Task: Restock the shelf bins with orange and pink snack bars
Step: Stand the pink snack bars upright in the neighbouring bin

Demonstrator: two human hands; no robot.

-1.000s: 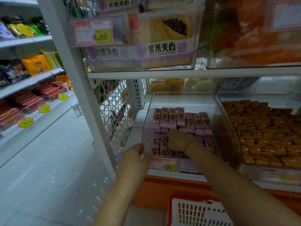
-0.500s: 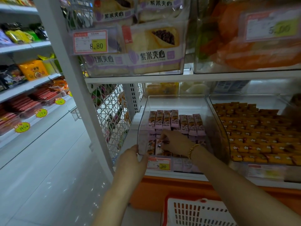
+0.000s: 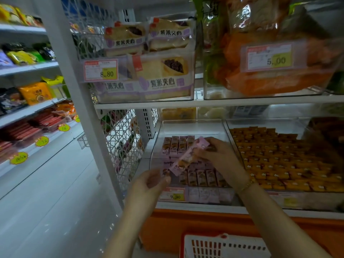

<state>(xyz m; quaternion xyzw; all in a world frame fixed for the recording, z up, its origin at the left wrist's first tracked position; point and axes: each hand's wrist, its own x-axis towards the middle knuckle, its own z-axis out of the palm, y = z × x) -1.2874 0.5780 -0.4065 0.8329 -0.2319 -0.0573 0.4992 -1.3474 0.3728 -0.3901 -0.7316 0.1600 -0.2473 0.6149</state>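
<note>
My right hand (image 3: 216,155) holds a pink snack bar (image 3: 188,157) tilted above the clear bin (image 3: 191,125) of pink bars (image 3: 201,175). The bar's lower end points toward my left hand (image 3: 149,183), which hovers at the bin's front left corner with fingers loosely curled, just short of the bar. Rows of pink bars lie at the back (image 3: 177,146) and front of this bin. To the right, a second clear bin holds many orange snack bars (image 3: 279,159).
A red and white basket (image 3: 223,244) sits below at the bottom edge. Price tag 9.90 (image 3: 174,195) is on the pink bin's front. Bread packs (image 3: 160,79) fill the shelf above. A white upright post (image 3: 83,108) and wire mesh panel (image 3: 122,142) stand left.
My right hand has lifted one pink bar out of the bin and holds it tilted. My left hand has left the bin's corner and come up toward the bar. The camera has tilted upward.
</note>
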